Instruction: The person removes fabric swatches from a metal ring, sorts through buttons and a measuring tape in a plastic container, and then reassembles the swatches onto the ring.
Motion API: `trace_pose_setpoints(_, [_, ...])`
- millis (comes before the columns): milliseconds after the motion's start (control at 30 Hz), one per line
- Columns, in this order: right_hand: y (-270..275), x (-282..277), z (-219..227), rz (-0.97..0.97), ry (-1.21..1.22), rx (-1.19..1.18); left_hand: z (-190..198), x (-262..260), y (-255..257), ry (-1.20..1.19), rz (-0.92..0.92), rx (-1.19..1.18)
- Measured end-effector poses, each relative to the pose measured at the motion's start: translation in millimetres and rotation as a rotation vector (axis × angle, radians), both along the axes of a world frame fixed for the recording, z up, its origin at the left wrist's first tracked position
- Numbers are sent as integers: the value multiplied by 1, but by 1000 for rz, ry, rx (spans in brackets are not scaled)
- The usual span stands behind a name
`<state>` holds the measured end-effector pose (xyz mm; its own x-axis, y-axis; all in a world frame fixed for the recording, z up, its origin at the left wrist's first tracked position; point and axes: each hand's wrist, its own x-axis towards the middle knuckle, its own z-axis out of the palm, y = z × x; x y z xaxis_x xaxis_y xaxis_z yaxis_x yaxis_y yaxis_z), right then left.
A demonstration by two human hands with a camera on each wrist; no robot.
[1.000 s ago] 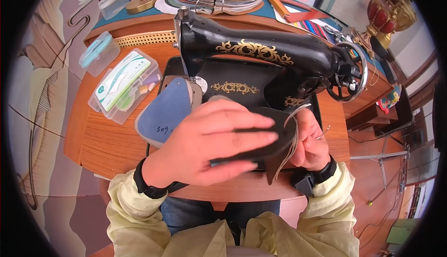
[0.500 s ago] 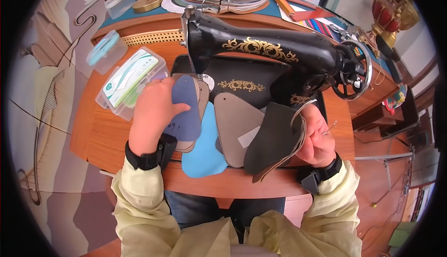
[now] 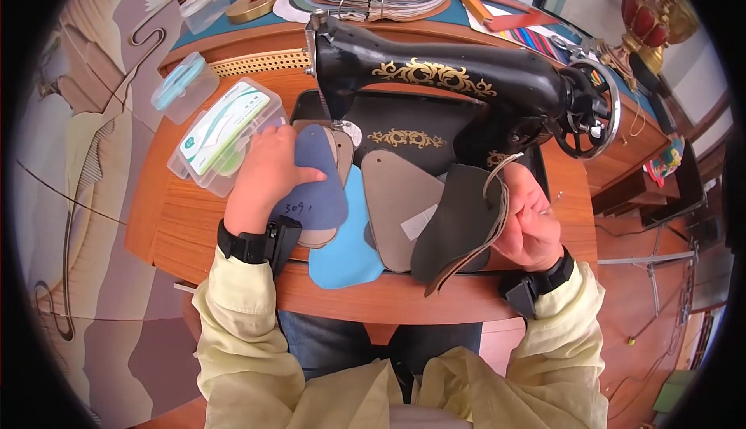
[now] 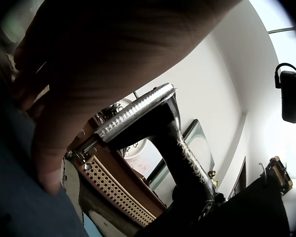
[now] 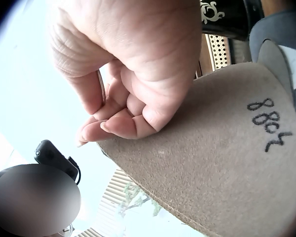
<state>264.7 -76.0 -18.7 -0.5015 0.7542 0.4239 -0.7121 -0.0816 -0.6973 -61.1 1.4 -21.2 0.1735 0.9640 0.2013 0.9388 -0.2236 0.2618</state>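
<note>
On the wooden bench (image 3: 179, 235), a black sewing machine (image 3: 435, 64) stands over fanned leather-like swatches, a dark swatch (image 3: 451, 211) raised right of centre and a blue swatch (image 3: 330, 204) left of centre.
The right hand (image 3: 532, 223) pinches the dark swatch's edge with curled fingers; the left hand (image 3: 268, 166) lies spread over the blue one, thumb apart. Both look light, bendy and hard to break, the suede-like back probably grippy; the rim seems the best hold.

The left hand (image 3: 268, 163), earlier over the dark swatch (image 3: 454, 215) at right, now touches the blue swatch (image 3: 320, 192) at left.
</note>
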Motion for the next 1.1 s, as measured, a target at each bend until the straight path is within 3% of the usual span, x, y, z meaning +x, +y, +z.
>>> trace_pose_setpoints(133, [1,0,0,8,-4,-1,5,1,3,-19,42,-155])
trace_pose_setpoints(233, [1,-1,-1,16,3,1,14,2,3,-168,86,-348])
trace_pose_setpoints(333, [-1,-1,0,14,4,-19,0,-3,3,-31,19,-107])
trace_pose_setpoints(433, [0,1,-5,1,1,-23,-2,-3,2,-31,6,-53])
trace_pose_setpoints(733, [-1,0,-1,22,-28,-24,5,2,2,-210,-41,-145])
trace_pose_setpoints(1100, [-1,-1,0,-2,-72,-5,11,8,5,-281,-20,-16])
